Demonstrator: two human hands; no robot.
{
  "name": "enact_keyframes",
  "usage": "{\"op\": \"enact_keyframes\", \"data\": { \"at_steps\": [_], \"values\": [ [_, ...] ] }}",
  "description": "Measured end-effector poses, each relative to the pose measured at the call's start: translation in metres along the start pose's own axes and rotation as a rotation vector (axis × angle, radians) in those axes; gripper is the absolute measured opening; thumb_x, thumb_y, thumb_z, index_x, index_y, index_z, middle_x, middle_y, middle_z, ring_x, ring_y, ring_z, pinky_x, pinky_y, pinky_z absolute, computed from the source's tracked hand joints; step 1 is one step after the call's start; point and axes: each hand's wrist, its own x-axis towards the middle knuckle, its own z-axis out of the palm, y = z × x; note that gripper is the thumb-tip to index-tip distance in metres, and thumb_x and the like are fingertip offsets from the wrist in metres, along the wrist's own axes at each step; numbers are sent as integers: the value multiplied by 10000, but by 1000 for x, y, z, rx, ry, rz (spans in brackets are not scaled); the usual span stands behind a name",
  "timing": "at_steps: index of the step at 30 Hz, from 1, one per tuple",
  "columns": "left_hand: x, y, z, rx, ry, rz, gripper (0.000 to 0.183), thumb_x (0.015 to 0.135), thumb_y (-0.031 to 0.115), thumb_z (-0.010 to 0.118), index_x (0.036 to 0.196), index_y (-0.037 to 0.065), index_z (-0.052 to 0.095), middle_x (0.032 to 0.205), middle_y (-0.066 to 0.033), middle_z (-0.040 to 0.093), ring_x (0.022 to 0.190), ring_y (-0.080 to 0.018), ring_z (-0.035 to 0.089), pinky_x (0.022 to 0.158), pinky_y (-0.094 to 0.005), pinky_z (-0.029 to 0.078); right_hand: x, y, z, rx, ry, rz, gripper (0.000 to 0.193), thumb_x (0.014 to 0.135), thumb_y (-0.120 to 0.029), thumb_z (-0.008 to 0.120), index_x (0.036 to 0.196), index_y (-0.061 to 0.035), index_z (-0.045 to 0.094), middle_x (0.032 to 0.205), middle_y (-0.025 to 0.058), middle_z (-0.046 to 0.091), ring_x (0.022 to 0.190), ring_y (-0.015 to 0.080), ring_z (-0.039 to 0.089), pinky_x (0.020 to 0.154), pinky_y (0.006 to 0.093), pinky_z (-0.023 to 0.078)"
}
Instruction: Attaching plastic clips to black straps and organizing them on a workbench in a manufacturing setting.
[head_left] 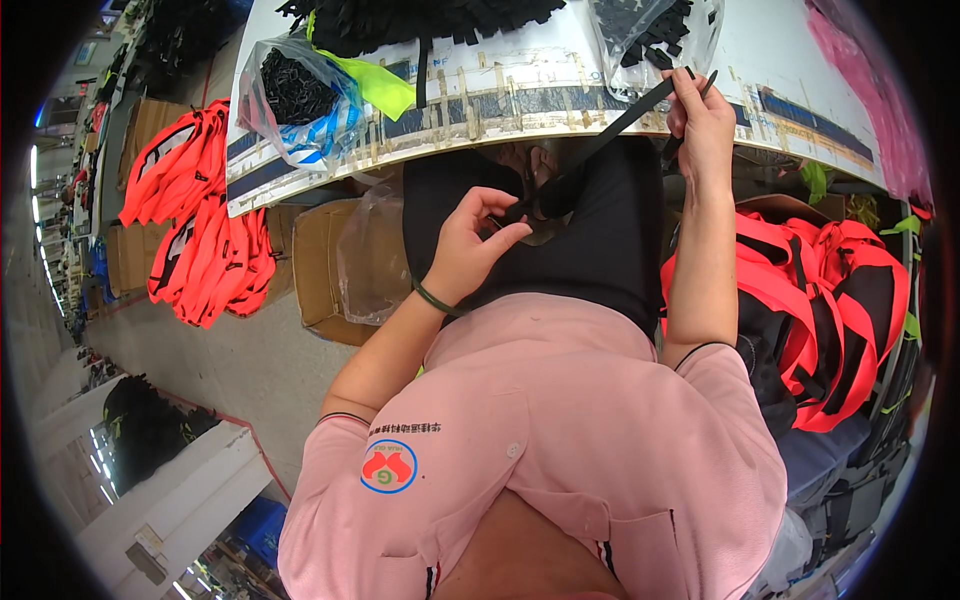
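Note:
A black webbing strap [628,122] runs slantwise between my two hands, over my lap. Pinched in the raised fingers of my right hand [703,122], its upper end sits at the table's edge. Lower down, above my thighs, my left hand [474,243] curls its thumb and fingers round the strap's lower part. A small dark piece shows at those fingertips, too dim to make out. Just beyond my right hand lies a clear plastic bag [655,40] of short black strap pieces.
A white worktable [540,75] with worn, taped edges stands before me. On it are a bag of black buckle-like parts [298,88], lime fabric [375,85] and a black strap heap [420,22]. Orange-red straps hang left [205,235] and pile right [830,300]. A cardboard box [318,270] sits below.

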Motion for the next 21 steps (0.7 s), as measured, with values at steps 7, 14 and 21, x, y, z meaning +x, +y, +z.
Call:
{"op": "enact_keyframes", "data": {
  "at_steps": [7,14,21],
  "values": [
    [3,12,3,445,363,502,180,705,-24,704,835,31,593,869,-80,638,783,-180,578,672,-267,460,-8,4,-6,287,-164,-36,201,908,-194,565,891,5,588,573,-24,414,479,47,336,446,194,245],
    [3,19,-5,589,403,703,232,648,-69,716,812,30,586,886,-101,640,781,-247,580,676,-305,463,-10,5,-8,364,-221,-24,216,919,-202,547,922,13,573,592,-20,412,502,56,337,464,203,266],
    [3,17,-6,536,392,675,225,662,-58,718,833,33,604,879,-105,636,775,-244,587,674,-291,471,-7,11,-13,401,-301,-43,225,925,-214,530,939,5,577,794,48,537,501,50,354,451,191,281]
  ]
}}
